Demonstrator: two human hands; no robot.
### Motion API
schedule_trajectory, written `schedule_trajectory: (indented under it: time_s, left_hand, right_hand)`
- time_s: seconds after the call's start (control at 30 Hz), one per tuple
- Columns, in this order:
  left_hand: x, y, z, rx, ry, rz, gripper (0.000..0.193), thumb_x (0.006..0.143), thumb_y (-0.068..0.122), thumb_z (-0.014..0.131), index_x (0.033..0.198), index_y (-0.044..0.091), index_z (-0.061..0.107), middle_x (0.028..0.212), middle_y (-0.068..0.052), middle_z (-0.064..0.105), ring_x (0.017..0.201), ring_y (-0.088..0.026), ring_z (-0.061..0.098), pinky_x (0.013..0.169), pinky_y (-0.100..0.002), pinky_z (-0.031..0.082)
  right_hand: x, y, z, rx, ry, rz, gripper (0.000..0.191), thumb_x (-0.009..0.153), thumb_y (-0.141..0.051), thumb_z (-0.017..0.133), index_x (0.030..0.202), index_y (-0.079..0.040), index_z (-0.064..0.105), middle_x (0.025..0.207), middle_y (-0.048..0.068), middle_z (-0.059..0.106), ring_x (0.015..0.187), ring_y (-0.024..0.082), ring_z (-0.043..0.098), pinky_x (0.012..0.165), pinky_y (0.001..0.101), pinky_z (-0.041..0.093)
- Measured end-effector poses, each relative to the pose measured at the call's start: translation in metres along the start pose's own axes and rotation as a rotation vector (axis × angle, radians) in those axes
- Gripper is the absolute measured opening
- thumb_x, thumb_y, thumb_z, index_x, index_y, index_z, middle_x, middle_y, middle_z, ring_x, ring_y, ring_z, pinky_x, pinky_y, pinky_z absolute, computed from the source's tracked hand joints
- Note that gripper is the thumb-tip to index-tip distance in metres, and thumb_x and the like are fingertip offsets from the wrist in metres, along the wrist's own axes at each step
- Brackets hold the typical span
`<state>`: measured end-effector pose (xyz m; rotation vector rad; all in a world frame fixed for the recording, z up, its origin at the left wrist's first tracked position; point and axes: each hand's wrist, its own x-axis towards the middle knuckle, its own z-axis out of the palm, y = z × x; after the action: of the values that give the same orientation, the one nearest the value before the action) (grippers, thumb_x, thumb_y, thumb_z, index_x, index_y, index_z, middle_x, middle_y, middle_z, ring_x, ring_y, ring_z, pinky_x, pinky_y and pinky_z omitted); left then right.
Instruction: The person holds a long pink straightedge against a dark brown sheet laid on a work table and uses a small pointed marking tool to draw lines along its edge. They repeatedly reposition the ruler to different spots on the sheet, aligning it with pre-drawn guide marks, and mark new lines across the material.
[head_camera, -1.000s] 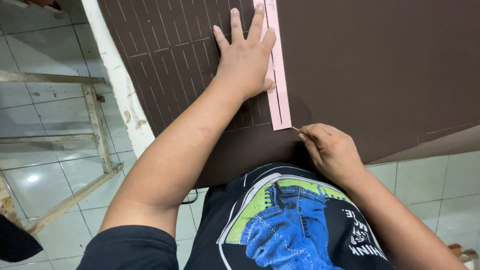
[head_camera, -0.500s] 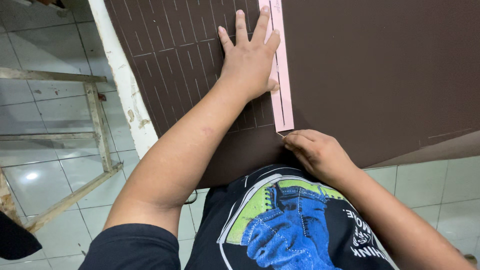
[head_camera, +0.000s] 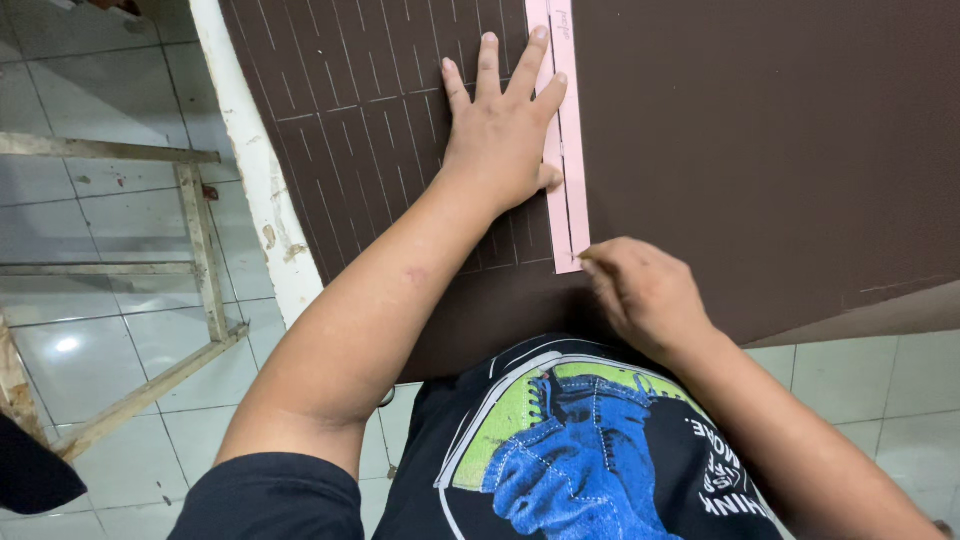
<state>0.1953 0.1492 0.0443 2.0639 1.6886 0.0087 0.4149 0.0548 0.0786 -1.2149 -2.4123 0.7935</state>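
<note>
A large brown sheet lies on the table, its left part ruled with thin pale lines. On it lies a narrow pink strip, running away from me. My left hand presses flat on the sheet with fingers spread, its index finger and thumb resting on the strip. My right hand sits at the strip's near end, fingers pinched together on a thin marking tool whose tip barely shows at the strip's corner. My dark printed shirt fills the bottom of the view.
The table's white painted edge runs along the sheet's left side. A wooden frame stands on the pale tiled floor at left. A dark object lies at the bottom left corner.
My right hand has slid left, from the strip's right side to its near end. My left hand stays pressed flat on the strip.
</note>
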Motion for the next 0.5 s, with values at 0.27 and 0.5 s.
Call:
schedule_trajectory:
  time_s: [0.27, 0.5]
  left_hand:
    - [-0.008, -0.012, 0.011, -0.099, 0.108, 0.022, 0.086, 0.070, 0.038, 0.088, 0.147, 0.023, 0.051, 0.164, -0.010, 0.021, 0.151, -0.045, 0.017, 0.115, -0.078, 0.010]
    - [-0.008, -0.012, 0.014, -0.130, 0.162, 0.003, 0.079, 0.070, 0.040, 0.089, 0.137, 0.015, 0.056, 0.164, -0.005, 0.026, 0.152, -0.040, 0.019, 0.119, -0.073, 0.010]
  right_hand:
    - [0.015, 0.010, -0.006, 0.013, -0.003, 0.165, 0.011, 0.098, -0.013, 0.069, 0.105, -0.004, 0.071, 0.097, 0.011, 0.072, 0.085, 0.028, 0.071, 0.074, 0.0366, 0.057]
    - [0.050, 0.024, 0.000, 0.187, 0.056, 0.276, 0.017, 0.103, -0.012, 0.066, 0.117, -0.003, 0.072, 0.101, 0.014, 0.073, 0.084, 0.023, 0.073, 0.076, 0.0335, 0.057]
